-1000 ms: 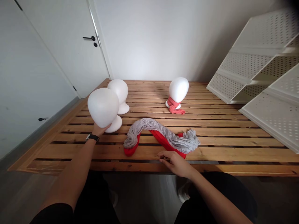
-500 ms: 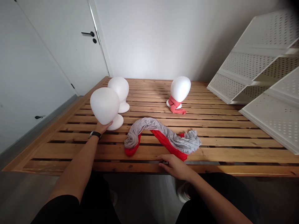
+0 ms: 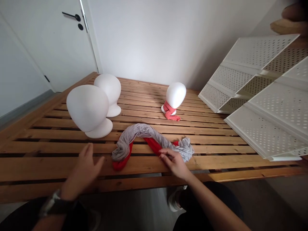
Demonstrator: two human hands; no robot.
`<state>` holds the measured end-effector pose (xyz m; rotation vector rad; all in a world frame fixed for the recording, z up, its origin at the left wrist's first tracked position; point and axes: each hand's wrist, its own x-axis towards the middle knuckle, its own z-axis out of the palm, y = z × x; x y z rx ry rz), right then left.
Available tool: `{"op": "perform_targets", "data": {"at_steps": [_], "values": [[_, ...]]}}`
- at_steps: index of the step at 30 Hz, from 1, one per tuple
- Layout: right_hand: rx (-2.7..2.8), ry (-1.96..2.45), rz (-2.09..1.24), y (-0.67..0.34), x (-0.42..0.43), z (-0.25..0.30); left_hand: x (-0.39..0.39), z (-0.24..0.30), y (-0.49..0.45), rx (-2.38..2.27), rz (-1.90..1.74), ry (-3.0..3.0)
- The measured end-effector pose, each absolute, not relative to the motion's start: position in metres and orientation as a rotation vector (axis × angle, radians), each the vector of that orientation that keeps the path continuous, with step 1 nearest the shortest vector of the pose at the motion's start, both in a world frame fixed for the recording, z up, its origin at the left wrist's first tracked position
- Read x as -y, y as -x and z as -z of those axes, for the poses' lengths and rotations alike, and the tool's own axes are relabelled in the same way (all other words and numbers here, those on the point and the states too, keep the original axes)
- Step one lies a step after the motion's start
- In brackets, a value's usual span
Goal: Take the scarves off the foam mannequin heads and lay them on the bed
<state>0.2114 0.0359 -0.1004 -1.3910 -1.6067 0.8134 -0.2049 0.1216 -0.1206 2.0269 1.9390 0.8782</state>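
Right hand [image 3: 174, 162] touching grey-red scarf [image 3: 146, 141]; left hand [image 3: 83, 171] open above slatted table [image 3: 216, 134], near foam head [image 3: 88, 109]

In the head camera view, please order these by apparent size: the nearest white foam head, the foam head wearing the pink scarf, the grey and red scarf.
1. grey and red scarf
2. nearest white foam head, partly enlarged by nearness
3. foam head wearing the pink scarf

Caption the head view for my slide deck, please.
Right hand touches a grey and red scarf on a slatted table; left hand hovers open.
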Motion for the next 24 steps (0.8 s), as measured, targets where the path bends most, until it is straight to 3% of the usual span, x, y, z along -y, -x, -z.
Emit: {"op": "perform_targets", "data": {"at_steps": [6,13,18,24], "values": [[1.236,1.708,-0.331,-0.282,-0.173,0.099,-0.082,0.101,0.135,-1.385,-0.778,-2.452],[0.87,2.147,-0.149,-0.325,-0.307,0.109,-0.104,0.114,0.127,-1.222,-0.861,-2.678],[0.576,2.27,-0.125,-0.331,-0.354,0.123,-0.105,0.119,0.13,-1.32,-0.909,-2.619],[0.708,2.163,-0.075,-0.344,-0.359,0.125,-0.111,0.121,0.139,-1.353,-0.883,-2.579]]}}
